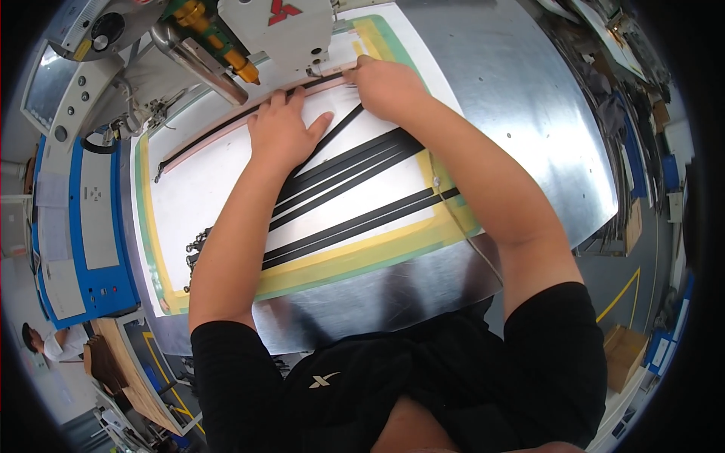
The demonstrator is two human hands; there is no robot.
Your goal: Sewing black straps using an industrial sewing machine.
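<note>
A long black strap lies along a pale pink strip under the white machine head. My left hand rests on it with the fingers spread and the thumb apart. Near the strap's right end, my right hand has its fingers closed on it at the strip's edge. Another black strap runs diagonally between my hands. Several more black straps lie nearer me, with small metal fittings at their left ends. My left forearm covers part of them.
Yellow tape and green tape border the white work sheet on a metal table. An orange-tipped nozzle hangs left of the machine head. A thin cord crosses beside my right arm. Further left stands a blue-and-white cabinet.
</note>
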